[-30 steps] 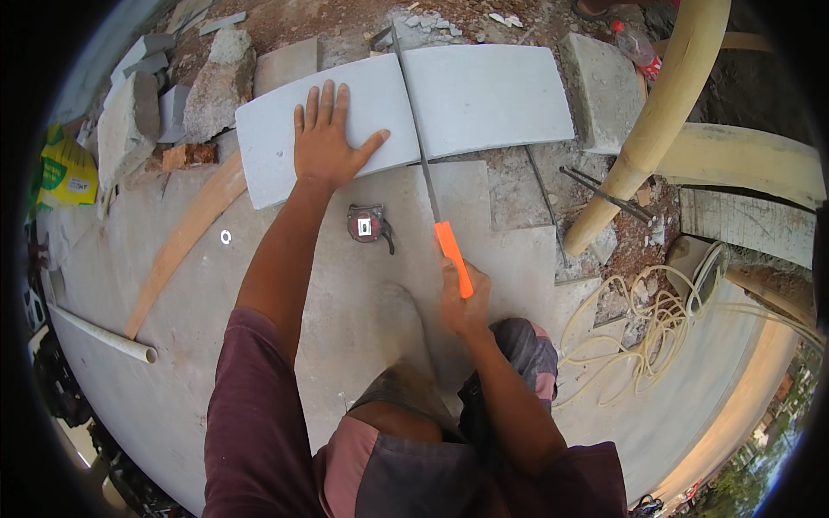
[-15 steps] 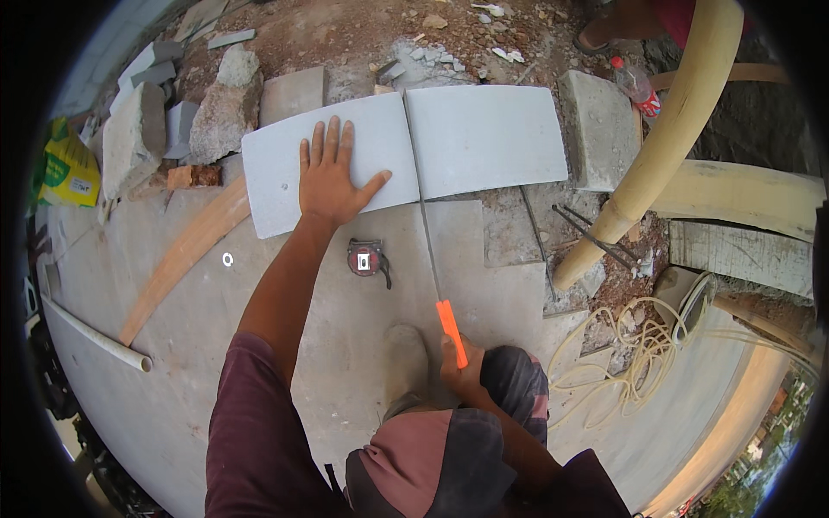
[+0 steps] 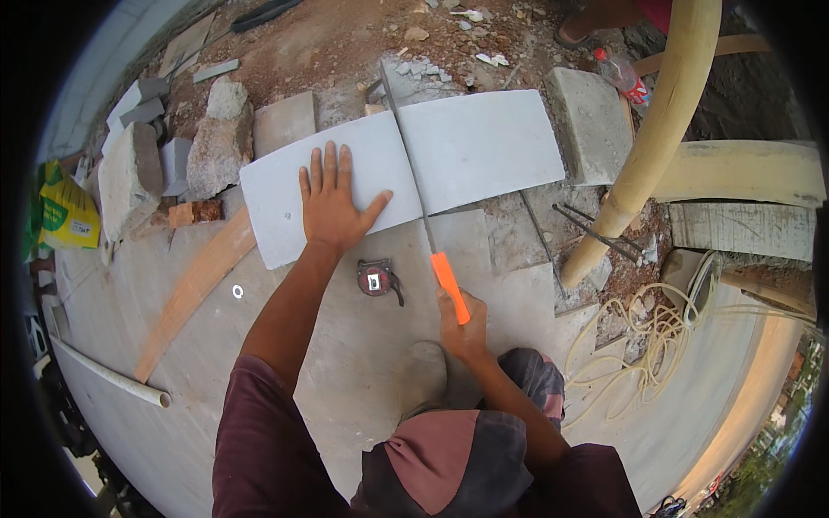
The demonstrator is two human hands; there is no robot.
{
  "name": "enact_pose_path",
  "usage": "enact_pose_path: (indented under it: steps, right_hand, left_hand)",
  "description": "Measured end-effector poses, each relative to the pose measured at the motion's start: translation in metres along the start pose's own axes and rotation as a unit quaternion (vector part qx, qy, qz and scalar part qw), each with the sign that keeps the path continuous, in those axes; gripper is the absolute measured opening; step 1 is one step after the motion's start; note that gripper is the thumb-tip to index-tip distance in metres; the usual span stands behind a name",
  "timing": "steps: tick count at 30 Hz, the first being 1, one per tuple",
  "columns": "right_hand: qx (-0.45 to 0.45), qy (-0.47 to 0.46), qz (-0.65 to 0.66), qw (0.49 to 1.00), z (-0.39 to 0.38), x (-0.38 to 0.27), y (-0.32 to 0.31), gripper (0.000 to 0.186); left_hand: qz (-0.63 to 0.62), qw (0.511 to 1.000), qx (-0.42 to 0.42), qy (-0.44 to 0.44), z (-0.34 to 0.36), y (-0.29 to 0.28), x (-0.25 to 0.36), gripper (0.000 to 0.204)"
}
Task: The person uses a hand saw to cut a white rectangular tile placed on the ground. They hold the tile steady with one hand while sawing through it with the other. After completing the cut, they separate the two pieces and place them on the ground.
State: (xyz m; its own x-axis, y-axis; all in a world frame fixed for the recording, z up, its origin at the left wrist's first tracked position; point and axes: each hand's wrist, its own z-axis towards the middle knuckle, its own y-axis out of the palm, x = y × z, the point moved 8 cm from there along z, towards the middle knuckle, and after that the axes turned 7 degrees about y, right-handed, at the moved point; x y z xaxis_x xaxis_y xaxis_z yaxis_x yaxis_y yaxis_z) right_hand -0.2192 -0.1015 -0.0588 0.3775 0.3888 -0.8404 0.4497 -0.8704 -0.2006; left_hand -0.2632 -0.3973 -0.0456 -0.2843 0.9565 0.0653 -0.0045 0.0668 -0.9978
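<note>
My left hand (image 3: 332, 207) lies flat with fingers spread on the left part of a pale grey-white lightweight block (image 3: 263, 194). My right hand (image 3: 465, 332) is wrapped round the orange handle of a handsaw (image 3: 446, 281). The saw's long thin blade runs away from me across the block, in a cut line between its left part and its right part (image 3: 484, 147). The blade's tip sticks out past the far edge. Whether the two parts are still joined underneath, I cannot tell. On the floor near my left forearm sits a dark red and black tape measure (image 3: 376, 279).
Stone and concrete chunks (image 3: 129, 177) stand at the left, near a yellow-green bag (image 3: 69, 207). A thick bamboo pole (image 3: 643, 177) slants at the right, beside metal rods (image 3: 596, 231), a coiled pale hose (image 3: 639, 363) and a plastic bottle (image 3: 620, 73). Another person's foot (image 3: 574, 30) shows beyond.
The saw and my right hand have moved forward, away from me, so more blade sticks out past the block's far edge. My left hand stays flat on the block. The view has shifted slightly.
</note>
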Motion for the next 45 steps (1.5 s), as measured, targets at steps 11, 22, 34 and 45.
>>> enact_pose_path:
  steps: [11,22,34,45]
  right_hand:
    - [0.061,0.047,-0.012,0.997,-0.027,0.002,0.001,0.035]
    - [0.027,-0.011,-0.025,0.999,-0.029,0.015,0.002,0.034]
    - [0.003,-0.007,-0.039,0.999,-0.013,0.025,0.004,0.03]
    - [0.029,-0.032,0.015,0.999,-0.011,0.0,0.014,0.033]
  left_hand:
    - [-0.019,1.0,-0.001,0.015,-0.007,0.0,0.005,0.104]
    - [0.005,0.998,0.049,0.026,-0.003,0.001,0.002,0.102]
    - [0.013,0.999,0.038,0.028,-0.005,0.004,0.005,0.102]
    - [0.009,1.0,0.018,0.023,-0.003,0.008,0.004,0.104]
